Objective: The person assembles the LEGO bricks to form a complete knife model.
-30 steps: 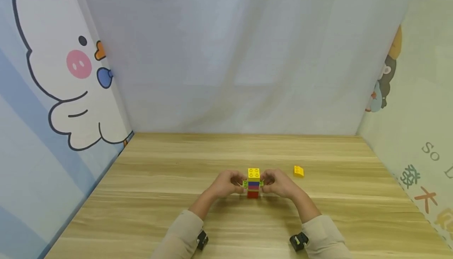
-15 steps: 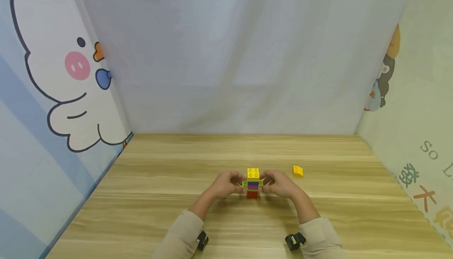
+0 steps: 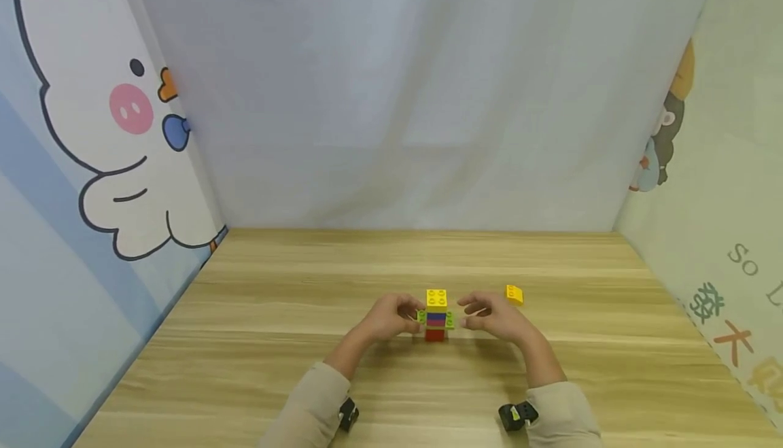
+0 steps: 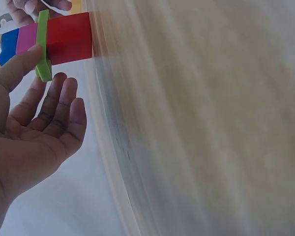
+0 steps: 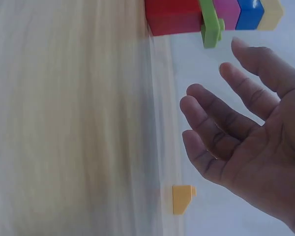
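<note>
A stack of toy bricks (image 3: 436,302) stands upright on the table, yellow on top, then blue, pink, a green plate and red at the bottom. The green plate (image 4: 43,44) juts out on both sides of the stack. My left hand (image 3: 391,317) pinches the plate's left end between thumb and forefinger, its other fingers loosely bent below. Apart from the stack on the right, my right hand (image 3: 495,315) holds nothing. In the right wrist view its fingers (image 5: 206,123) are spread and relaxed, a short gap from the plate's right end.
A loose yellow sloped brick (image 3: 514,295) lies on the wooden table (image 3: 275,366) just beyond my right hand. A pale curtain (image 3: 391,94) hangs behind the table, with printed panels at both sides. Black wrist cameras (image 3: 517,416) sit at my sleeves.
My right hand has let go of the green plate's right end and drawn back to the right. My left hand keeps its place, and the stack stays upright.
</note>
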Demonstrator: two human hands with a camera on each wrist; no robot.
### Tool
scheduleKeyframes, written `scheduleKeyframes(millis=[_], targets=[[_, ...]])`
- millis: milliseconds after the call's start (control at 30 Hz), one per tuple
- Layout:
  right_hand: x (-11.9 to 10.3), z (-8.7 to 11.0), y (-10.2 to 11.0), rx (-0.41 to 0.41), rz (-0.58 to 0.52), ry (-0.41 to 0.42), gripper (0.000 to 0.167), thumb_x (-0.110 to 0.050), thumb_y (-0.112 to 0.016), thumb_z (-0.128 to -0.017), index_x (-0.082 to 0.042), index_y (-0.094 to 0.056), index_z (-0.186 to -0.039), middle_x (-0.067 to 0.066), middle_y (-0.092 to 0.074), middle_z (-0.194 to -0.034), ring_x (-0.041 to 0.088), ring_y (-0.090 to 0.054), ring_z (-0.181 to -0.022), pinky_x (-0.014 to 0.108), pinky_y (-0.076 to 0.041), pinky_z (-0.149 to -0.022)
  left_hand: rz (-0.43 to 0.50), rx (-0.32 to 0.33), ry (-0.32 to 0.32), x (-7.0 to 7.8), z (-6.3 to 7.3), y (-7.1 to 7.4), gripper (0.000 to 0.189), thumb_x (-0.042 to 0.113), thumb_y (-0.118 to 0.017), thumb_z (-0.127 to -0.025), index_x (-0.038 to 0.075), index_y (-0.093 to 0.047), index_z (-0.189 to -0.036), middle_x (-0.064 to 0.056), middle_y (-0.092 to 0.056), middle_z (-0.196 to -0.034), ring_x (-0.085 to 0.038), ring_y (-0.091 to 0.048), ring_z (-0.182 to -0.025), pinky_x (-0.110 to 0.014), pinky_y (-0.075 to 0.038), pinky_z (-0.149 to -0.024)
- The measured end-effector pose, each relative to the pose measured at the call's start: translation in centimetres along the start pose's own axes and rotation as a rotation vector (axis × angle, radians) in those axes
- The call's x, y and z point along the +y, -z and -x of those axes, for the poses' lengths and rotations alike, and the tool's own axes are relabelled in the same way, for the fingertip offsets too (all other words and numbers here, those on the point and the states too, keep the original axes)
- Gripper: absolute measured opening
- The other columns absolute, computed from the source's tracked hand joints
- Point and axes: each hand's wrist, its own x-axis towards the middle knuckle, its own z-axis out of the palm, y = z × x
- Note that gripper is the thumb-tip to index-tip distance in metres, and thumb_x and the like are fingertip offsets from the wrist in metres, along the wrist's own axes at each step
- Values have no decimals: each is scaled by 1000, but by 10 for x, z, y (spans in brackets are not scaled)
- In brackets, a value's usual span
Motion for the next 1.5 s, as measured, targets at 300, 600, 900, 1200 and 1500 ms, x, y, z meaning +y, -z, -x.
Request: scheduleKeyframes(millis=[300,600,900,1200,1500], targets=[[6,10,15,28,-4,-6,38,-10,-66,-86,6,-57,-118,25,-56,-116,39,-55,-100,48,-48,-81,22,-16,12,6,2,0,31,2,-74,-76,0,-64,-105,-3,-61,-90,-17,-56,-84,-30,-49,-74],[21,20,29,70,-1,-28,39,-11,-67,-85,6,-56,-118,27,-57,-112,38,-56,-99,48,-47,-82,29,-28,29,3,3,0,31,3,-76,-74,1,-65,-103,-3,-61,-91,-18,-57,-84,-31,-49,-76],[37,33,54,146,-43,-120,45,-18,-66,-88,3,-53,-124,24,-55,-118,39,-52,-105,45,-48,-80,14,-43,30,5,-2,1,32,4,-76,-74,2,-64,-103,-2,-60,-90,-17,-57,-84,-30,-49,-75],[48,36,70,208,-28,-178,45,-19,-65,-89,7,-52,-124,26,-55,-117,38,-52,-105,43,-48,-79,-3,-32,32,11,0,2,31,6,-78,-72,3,-66,-100,-1,-61,-89,-17,-57,-83,-30,-49,-75],[57,25,76,235,-84,-205,50,-17,-64,-89,10,-46,-127,30,-51,-120,39,-51,-106,41,-48,-82,-10,-24,40,12,1,2,31,5,-79,-70,3,-66,-99,-1,-61,-88,-16,-56,-82,-31,-48,-76]])
